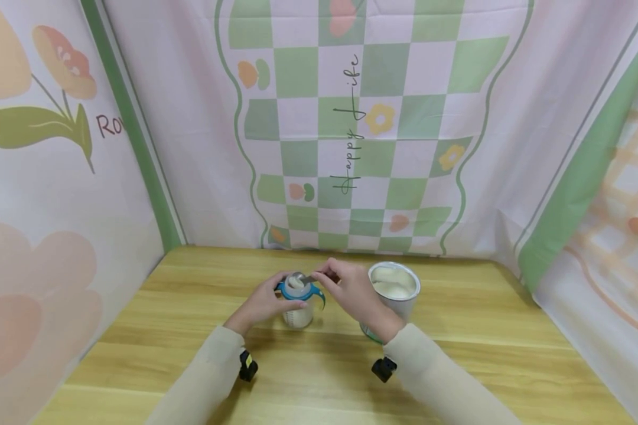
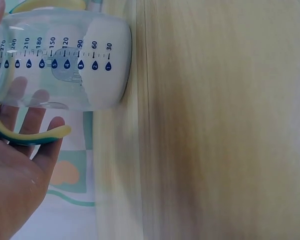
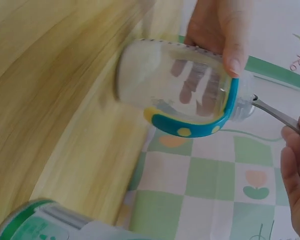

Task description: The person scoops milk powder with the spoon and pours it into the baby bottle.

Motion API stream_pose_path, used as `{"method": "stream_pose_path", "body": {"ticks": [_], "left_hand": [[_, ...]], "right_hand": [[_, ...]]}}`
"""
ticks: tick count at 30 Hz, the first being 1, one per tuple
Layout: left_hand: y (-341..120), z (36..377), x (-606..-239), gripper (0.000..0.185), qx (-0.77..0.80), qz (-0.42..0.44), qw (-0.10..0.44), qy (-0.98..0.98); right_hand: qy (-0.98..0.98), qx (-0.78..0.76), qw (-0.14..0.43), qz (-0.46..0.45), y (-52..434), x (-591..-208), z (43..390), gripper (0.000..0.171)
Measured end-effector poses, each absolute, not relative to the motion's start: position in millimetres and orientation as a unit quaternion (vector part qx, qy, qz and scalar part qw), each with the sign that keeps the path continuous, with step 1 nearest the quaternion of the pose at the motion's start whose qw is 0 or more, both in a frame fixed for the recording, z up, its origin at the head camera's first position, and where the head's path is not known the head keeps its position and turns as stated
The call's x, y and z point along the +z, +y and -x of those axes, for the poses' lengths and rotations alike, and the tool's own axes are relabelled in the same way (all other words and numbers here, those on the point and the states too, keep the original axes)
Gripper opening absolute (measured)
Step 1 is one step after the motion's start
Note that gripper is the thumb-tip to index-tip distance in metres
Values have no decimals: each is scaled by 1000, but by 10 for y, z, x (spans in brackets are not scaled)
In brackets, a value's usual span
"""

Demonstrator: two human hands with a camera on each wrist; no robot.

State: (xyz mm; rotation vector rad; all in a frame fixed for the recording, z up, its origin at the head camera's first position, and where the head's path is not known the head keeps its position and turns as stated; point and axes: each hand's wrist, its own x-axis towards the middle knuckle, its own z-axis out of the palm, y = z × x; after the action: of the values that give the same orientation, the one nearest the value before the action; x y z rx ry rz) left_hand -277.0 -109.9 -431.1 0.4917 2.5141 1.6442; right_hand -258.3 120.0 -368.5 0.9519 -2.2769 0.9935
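Right hand [image 1: 353, 290] pinches a grey metal spoon [image 3: 277, 114], its bowl leftward at the mouth of an upright, clear blue-handled bottle [image 1: 298, 319]. Left hand [image 1: 266, 303] clasps the bottle.

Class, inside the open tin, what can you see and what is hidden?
Inside the tin is pale, uneven powder. Its surface and the tin's opaque wall cover the bottom, so nothing beneath can be seen.
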Motion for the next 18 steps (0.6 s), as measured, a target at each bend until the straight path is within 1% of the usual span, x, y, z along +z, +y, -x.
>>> {"method": "stream_pose_path", "body": {"ticks": [4, 9, 14, 18], "left_hand": [[-1102, 2771, -4318, 75, 544, -163, 48, 822], [-1110, 2778, -4331, 74, 543, -162, 49, 823], [-1111, 2778, -4334, 72, 544, -160, 55, 822], [-1109, 2766, -4324, 72, 544, -152, 61, 823]], "right_hand": [[-819, 337, 267, -379, 1203, -3702, 2575, 4], [-814, 320, 289, -390, 1209, -3720, 2573, 4], [-804, 293, 320, -406, 1216, -3742, 2561, 7], [-798, 279, 331, -420, 1234, -3761, 2582, 8]]}}
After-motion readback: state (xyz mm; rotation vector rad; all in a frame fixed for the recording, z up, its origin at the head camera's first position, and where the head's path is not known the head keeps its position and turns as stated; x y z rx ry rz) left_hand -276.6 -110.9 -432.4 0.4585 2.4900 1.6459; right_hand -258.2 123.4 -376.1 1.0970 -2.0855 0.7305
